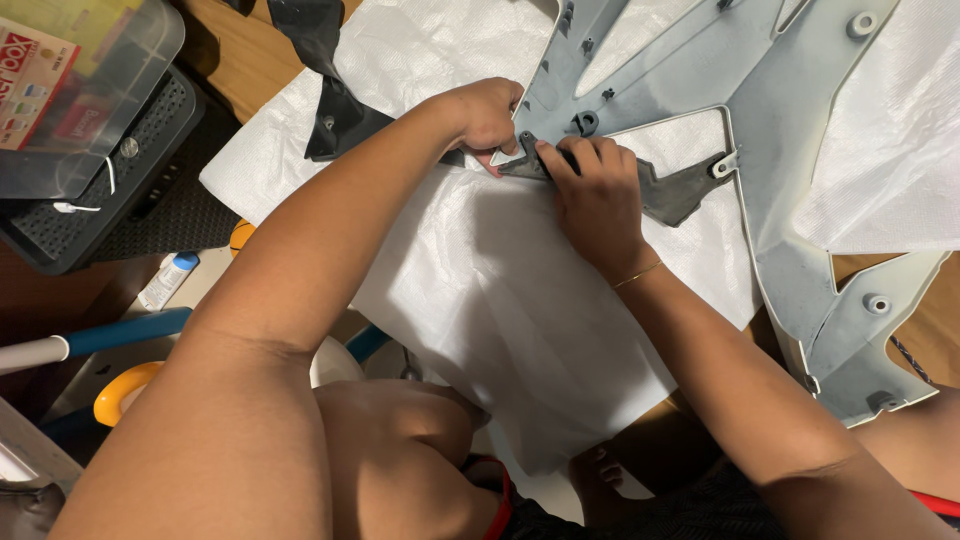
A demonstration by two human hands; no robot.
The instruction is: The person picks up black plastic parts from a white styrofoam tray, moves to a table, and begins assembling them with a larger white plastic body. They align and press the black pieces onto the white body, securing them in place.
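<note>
Head view shows my left hand (487,112) and right hand (592,190) both gripping the dark plastic bracket (665,192) against the grey panel (790,130).

The large pale grey moulded plastic panel (780,120) runs off the top edge, so its full outline can't be seen. The left hand (485,112) curls over and hides its own fingertips and the near end of the dark grey flat plastic piece (665,190); the right hand (595,195) covers that piece's middle. The white woven sheet (500,290) hides most of the wooden desk (235,60), and it's cut off at the top and right. The clear plastic storage box (105,100) at the desk's far left corner is cropped. Whether either hand pinches or only presses, I cannot tell.
</note>
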